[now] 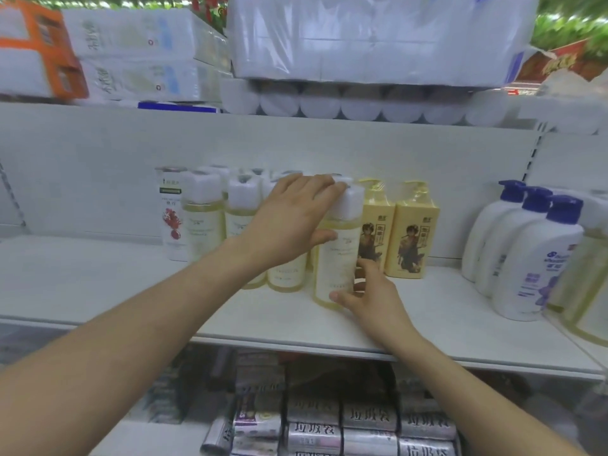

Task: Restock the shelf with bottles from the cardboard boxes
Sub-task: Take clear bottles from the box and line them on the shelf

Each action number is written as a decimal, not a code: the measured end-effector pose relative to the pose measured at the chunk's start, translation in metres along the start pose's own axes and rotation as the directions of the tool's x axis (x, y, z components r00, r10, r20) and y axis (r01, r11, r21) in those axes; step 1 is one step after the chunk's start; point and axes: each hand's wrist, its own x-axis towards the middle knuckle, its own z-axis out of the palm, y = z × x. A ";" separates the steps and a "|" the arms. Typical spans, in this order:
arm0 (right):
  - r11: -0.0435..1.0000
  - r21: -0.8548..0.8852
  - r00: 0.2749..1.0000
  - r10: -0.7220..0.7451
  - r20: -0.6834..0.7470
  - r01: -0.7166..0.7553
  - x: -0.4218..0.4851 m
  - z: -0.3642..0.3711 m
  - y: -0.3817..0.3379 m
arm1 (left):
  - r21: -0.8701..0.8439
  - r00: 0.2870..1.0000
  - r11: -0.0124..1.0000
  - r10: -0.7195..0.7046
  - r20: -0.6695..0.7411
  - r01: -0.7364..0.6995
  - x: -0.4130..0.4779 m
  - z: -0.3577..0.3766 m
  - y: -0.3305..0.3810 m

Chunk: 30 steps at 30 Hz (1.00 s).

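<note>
One bottle (339,255) of yellow liquid, left hand (289,222) gripping top, right hand (371,297) base

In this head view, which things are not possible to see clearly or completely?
1. The cardboard boxes: not in the head view, out of frame.
2. Label print on the held bottle: blurred and too small to read.
3. The neighbour bottles: middles covered by the left hand and forearm.
4. Base of the held bottle: partly covered by the right hand.
5. The pale item beside the white pump bottles: cut off by the right edge.
</note>
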 end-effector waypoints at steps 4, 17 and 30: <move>0.999 -0.038 1.000 0.008 -0.016 -0.009 0.006 0.007 0.000 | 0.026 1.000 0.999 -0.022 -0.010 0.023 -0.001 0.011 -0.009; 0.992 -0.111 0.998 0.060 -0.024 -0.062 0.030 0.022 -0.010 | 0.103 0.999 0.995 -0.015 0.047 0.010 0.008 0.020 -0.025; 0.977 -0.214 1.000 0.014 0.013 -0.011 0.003 0.000 -0.004 | 0.117 0.991 0.992 -0.069 0.117 0.055 0.003 0.015 -0.014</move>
